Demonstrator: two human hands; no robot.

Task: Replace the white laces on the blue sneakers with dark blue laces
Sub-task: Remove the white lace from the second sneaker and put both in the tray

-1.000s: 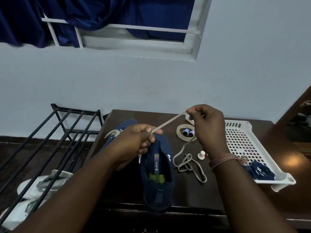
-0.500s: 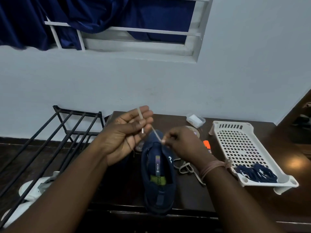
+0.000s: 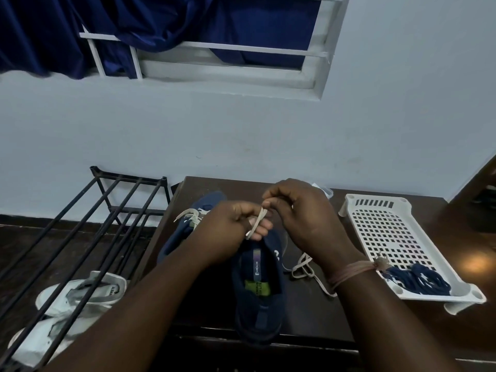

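White lace [image 3: 257,222] is pinched between both hands, left [image 3: 228,232] and right [image 3: 303,218], above the near sneaker [image 3: 259,291] at desk [image 3: 308,312] centre, while blue laces [image 3: 418,280] wait in the tray [image 3: 386,232] at 3 o'clock, the second sneaker [image 3: 193,218] at 11 o'clock apparently still laced white.

Two bare forearms are seen, with no sleeves reaching into view. The left hand [image 3: 228,232] is worn plain. Around the wrist of the right hand [image 3: 308,224] a pale, pinkish thread band [image 3: 351,272] is wound several times and knotted.
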